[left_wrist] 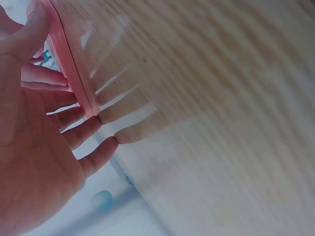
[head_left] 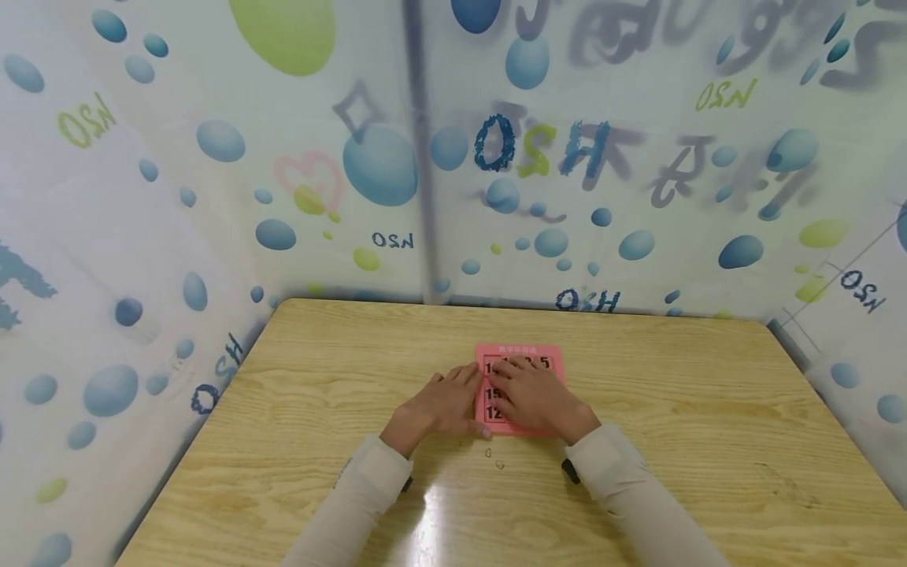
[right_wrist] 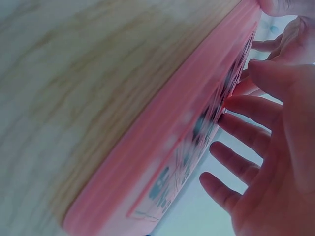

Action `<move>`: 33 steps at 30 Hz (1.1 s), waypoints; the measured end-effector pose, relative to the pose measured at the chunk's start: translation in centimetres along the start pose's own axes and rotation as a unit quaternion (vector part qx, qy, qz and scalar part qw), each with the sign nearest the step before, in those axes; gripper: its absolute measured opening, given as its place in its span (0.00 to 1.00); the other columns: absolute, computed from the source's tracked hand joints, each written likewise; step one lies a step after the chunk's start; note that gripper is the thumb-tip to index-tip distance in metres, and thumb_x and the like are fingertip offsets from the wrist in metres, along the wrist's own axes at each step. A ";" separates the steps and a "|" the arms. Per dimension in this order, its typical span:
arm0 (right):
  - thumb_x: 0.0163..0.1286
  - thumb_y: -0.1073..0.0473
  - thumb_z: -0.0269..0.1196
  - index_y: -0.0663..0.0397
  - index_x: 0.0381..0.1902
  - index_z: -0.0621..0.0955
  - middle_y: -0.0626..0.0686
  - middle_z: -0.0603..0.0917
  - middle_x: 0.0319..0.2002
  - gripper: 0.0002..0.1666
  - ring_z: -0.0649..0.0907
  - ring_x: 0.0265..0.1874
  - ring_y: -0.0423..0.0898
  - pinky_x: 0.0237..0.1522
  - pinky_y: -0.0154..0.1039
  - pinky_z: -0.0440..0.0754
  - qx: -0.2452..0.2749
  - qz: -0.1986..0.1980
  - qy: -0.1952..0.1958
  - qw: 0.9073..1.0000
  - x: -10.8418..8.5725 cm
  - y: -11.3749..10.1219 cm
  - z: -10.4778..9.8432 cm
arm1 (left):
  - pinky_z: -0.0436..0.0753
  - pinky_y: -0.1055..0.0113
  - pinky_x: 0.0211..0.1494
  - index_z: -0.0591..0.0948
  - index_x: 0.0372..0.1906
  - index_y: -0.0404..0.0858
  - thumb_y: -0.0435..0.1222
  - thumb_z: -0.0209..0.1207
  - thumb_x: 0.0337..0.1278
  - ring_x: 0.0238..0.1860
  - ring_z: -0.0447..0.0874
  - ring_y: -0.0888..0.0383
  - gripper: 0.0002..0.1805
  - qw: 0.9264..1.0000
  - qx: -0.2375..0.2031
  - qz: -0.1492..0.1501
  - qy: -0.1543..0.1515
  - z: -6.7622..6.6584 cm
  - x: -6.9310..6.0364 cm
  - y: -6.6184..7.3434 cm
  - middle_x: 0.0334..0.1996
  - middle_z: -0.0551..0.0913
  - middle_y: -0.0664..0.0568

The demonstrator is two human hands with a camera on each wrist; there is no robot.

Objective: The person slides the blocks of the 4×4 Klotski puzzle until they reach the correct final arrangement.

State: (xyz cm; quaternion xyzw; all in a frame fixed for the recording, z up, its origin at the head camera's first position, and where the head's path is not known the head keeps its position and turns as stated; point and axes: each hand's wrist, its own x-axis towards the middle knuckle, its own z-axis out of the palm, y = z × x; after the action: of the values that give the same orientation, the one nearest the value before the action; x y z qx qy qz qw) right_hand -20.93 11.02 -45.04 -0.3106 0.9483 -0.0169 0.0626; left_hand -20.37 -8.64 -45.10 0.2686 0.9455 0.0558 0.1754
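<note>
A pink number puzzle board (head_left: 520,350) with black-numbered tiles lies flat on the wooden table. My left hand (head_left: 448,405) rests along its left edge, thumb at the near left corner; in the left wrist view that hand (left_wrist: 39,147) has its fingers spread, fingertips at the pink edge (left_wrist: 69,59) and the table. My right hand (head_left: 534,394) lies over the board and hides many of its tiles. In the right wrist view the right hand's (right_wrist: 275,132) fingers are extended over the tiles, at least one fingertip touching them, beside the board's pink side (right_wrist: 142,137).
The wooden table (head_left: 340,354) carries small marks near the board and a bright reflection at the front. Behind it and at both sides stand pale walls (head_left: 319,260) with blue and green ovals and lettering.
</note>
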 end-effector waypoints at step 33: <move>0.77 0.43 0.52 0.53 0.69 0.74 0.53 0.72 0.69 0.30 0.69 0.69 0.56 0.70 0.61 0.65 -0.004 0.029 0.051 0.998 -0.9 1.7 0.2 | 0.58 0.43 0.76 0.49 0.80 0.39 0.66 0.59 0.56 0.79 0.48 0.49 0.57 1.000 -0.013 0.000 0.004 -0.1 -0.1 0.1 0.80 0.46 0.47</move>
State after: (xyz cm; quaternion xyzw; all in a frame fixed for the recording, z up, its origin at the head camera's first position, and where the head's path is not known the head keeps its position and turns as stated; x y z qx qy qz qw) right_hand -21.19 12.93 -45.30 -0.2817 0.9590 -0.0274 0.0139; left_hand -20.29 -8.58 -44.96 0.2658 0.9456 0.0688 0.1745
